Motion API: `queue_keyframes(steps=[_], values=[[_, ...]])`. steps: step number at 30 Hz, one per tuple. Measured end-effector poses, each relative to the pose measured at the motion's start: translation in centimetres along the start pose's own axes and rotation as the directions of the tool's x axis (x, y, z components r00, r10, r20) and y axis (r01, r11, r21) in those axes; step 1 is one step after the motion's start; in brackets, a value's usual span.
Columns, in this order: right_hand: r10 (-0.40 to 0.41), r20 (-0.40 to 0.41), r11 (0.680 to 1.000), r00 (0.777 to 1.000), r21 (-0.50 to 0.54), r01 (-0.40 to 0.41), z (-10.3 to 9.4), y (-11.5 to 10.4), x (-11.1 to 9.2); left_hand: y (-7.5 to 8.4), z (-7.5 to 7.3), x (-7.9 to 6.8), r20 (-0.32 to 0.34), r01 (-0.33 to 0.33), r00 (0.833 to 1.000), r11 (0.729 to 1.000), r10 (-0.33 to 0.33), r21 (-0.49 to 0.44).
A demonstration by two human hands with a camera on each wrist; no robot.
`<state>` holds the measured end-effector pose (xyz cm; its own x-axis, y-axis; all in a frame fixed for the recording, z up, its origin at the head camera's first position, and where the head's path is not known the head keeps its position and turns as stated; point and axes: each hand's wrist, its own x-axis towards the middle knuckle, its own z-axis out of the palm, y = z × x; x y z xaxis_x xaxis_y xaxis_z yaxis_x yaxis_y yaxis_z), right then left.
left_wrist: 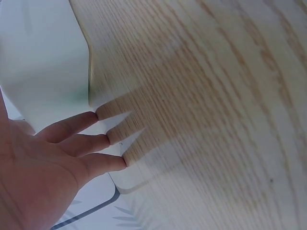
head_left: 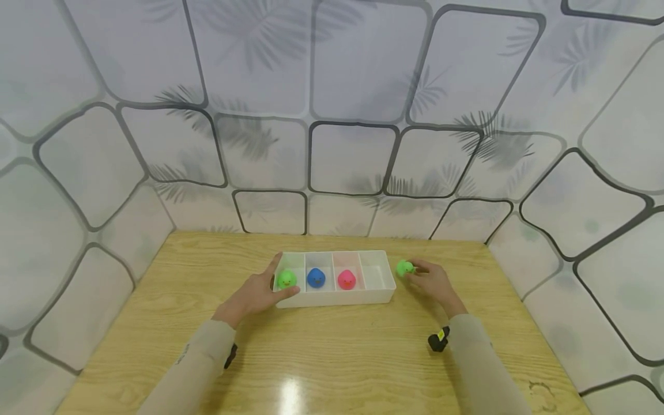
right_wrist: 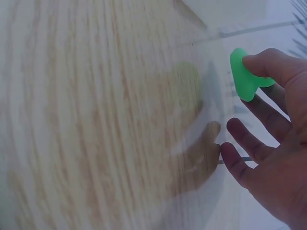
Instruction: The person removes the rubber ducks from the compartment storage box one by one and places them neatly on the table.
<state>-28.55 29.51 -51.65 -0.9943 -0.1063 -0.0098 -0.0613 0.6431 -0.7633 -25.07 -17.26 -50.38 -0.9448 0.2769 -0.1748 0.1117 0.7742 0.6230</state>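
Note:
A white divided box [head_left: 332,298] lies on the table, with its compartments in a row. From the left, the first holds a green rubber duck [head_left: 286,279], the second a blue rubber duck [head_left: 316,278], the third a pink rubber duck [head_left: 346,279]; the rightmost compartment has nothing in it. My left hand [head_left: 258,294] rests on the box's left end, thumb along the front rim. In the left wrist view its fingers [left_wrist: 72,125] reach beside the white box wall. Just right of the box, my right hand [head_left: 432,282] pinches another green rubber duck [right_wrist: 245,76] between thumb and fingers.
The wooden table [head_left: 332,357] extends in front of the box and to both sides. Patterned wall panels [head_left: 353,155] stand behind and along the sides. A small black device [head_left: 438,339] sits at the right wrist.

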Motion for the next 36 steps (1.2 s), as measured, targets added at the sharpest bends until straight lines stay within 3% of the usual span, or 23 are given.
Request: queue_keyframes(steps=[14, 28, 36], values=[[0.033, 0.006, 0.999, 0.999, -0.024, -0.033, 0.7, 0.5, 0.1, -0.4, 0.3, 0.3, -0.015, -0.010, 1.000, 1.000, 0.009, -0.003], [-0.018, -0.030, 0.996, 0.999, -0.085, 0.016, 1.0, 1.0, 0.4, -0.1, 0.1, 0.0, -0.009, -0.018, 1.000, 1.000, 0.018, -0.006], [-0.036, -0.038, 0.993, 0.999, -0.116, 0.031, 1.3, 1.5, 0.6, -0.1, 0.1, 0.1, -0.001, 0.013, 1.000, 1.000, -0.013, 0.004]])
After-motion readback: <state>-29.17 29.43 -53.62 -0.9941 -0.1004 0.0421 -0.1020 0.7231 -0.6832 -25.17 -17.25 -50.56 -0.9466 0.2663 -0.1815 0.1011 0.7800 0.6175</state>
